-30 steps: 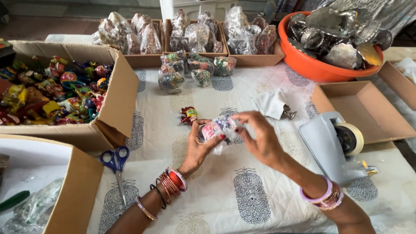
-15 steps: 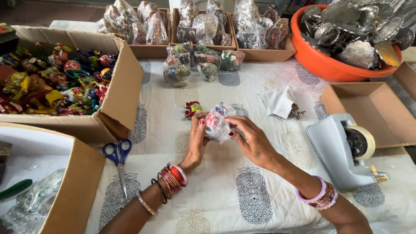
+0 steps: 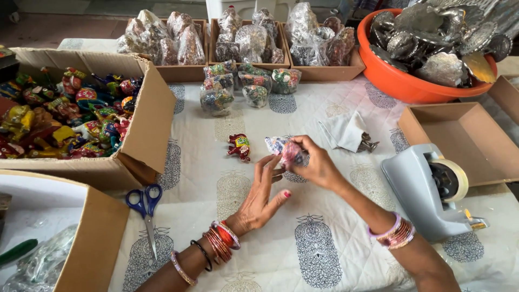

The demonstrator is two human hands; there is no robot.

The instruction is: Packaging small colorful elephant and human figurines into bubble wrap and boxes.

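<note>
Since a moment ago your left hand [image 3: 262,194] has opened, fingers just touching the crinkly plastic-wrapped figurine [image 3: 284,150] your right hand [image 3: 318,165] grasps above the printed cloth (cardboard box [image 3: 146,130] of painted toys sits left).

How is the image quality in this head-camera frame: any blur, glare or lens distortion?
Head view: even, soft daylight with faint shadows; the wrapped figurine between the left hand and right hand is slightly motion-blurred; plastic-wrapped pieces show glare; table edges bow slightly from the wide lens.
</note>
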